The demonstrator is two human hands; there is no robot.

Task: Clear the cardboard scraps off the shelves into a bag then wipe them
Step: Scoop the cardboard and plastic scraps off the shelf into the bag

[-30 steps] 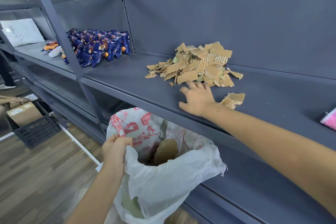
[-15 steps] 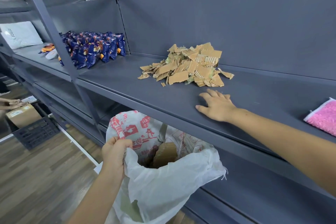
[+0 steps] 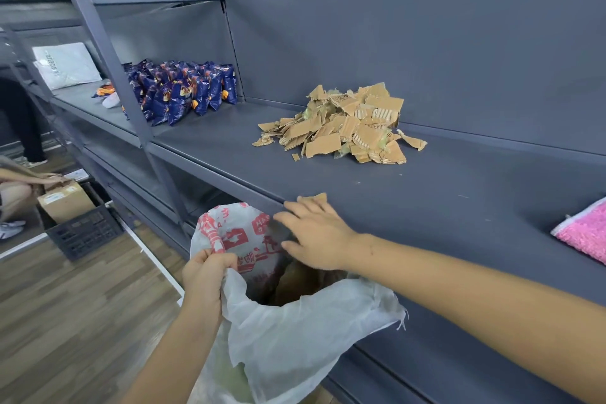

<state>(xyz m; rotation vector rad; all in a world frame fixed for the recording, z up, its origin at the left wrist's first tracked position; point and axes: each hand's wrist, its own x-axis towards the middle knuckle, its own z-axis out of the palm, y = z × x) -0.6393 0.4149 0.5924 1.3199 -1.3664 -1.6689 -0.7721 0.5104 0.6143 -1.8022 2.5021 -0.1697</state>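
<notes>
A heap of torn cardboard scraps (image 3: 347,128) lies near the back of the grey shelf (image 3: 442,193). My right hand (image 3: 316,233) is at the shelf's front lip with straight fingers, and one cardboard scrap (image 3: 314,197) shows at its fingertips. Just below hangs a white bag with red print (image 3: 295,331), its mouth wide, brown pieces inside. My left hand (image 3: 205,275) grips the bag's rim on the left.
Blue snack packets (image 3: 183,92) fill the shelf to the left, past a slanted upright post (image 3: 118,75). A pink cloth (image 3: 583,233) lies at the right edge. A cardboard box (image 3: 64,202) and black crate (image 3: 83,233) stand on the wooden floor beside another person.
My right hand slid from the middle of the shelf toward me and left, dragging a small scrap to the front lip above the bag. The left hand kept its grip on the bag.
</notes>
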